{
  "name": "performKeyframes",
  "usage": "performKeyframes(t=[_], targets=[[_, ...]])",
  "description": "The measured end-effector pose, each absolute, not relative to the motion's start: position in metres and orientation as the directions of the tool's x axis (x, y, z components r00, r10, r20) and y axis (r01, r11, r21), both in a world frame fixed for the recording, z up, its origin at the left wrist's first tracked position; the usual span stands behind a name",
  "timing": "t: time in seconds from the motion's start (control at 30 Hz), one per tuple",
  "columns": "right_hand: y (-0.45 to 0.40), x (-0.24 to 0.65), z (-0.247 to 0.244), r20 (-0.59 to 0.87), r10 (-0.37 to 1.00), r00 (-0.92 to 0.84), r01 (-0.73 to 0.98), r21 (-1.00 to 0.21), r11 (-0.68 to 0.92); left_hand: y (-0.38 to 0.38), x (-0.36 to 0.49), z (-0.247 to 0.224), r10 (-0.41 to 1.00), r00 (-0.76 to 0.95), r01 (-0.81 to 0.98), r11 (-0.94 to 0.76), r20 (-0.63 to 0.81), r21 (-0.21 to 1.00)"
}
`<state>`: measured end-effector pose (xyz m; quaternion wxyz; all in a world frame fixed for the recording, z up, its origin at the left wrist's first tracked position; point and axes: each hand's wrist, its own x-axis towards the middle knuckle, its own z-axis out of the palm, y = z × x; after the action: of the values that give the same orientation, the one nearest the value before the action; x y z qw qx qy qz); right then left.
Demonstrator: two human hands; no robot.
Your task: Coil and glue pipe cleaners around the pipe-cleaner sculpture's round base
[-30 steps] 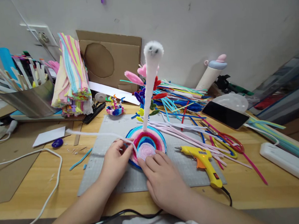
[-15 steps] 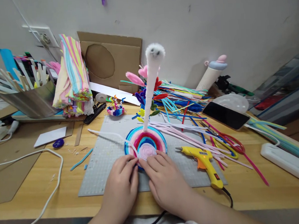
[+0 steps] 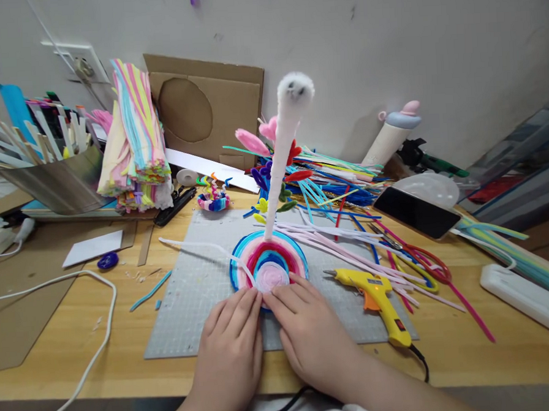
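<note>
We have the grey mat (image 3: 184, 324) under everything. In the last second our left hand (image 3: 230, 336) has moved from the striped disc's left side to its near edge, fingers now held together beside the right hand (image 3: 314, 329), which has stayed put, fingers close together. We cannot tell whether either pinches anything. The striped disc (image 3: 273, 255) lies mid-mat, its pink coil (image 3: 273, 276) just ahead of our fingertips. The white strip (image 3: 216, 248) runs to the left fingertips, its free end reaching less far left; we judge we've shifted from guiding to pressing.
</note>
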<state>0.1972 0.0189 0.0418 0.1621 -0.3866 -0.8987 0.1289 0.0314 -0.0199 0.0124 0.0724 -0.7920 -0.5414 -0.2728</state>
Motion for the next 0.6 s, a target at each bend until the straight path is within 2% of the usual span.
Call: performKeyframes(t=[0.2, 0.37, 0.5, 0.6], targets=[[0.022, 0.200, 0.048, 0.194, 0.718, -0.669, 0.639, -0.344, 0.688, -0.019, 0.032, 0.012, 0.821, 0.269, 0.885, -0.417, 0.504, 0.207], [0.047, 0.198, 0.076, 0.063, 0.698, -0.713, 0.617, -0.417, 0.668, -0.019, 0.035, 0.014, 0.810, 0.256, 0.898, -0.401, 0.527, 0.180], [0.078, 0.165, 0.089, 0.165, 0.744, -0.647, 0.601, -0.489, 0.632, -0.019, 0.036, 0.014, 0.814, 0.239, 0.903, -0.387, 0.530, 0.187], [0.100, 0.128, 0.083, 0.135, 0.783, -0.607, 0.645, -0.493, 0.584, -0.019, 0.036, 0.013, 0.806, 0.254, 0.902, -0.398, 0.535, 0.170]])
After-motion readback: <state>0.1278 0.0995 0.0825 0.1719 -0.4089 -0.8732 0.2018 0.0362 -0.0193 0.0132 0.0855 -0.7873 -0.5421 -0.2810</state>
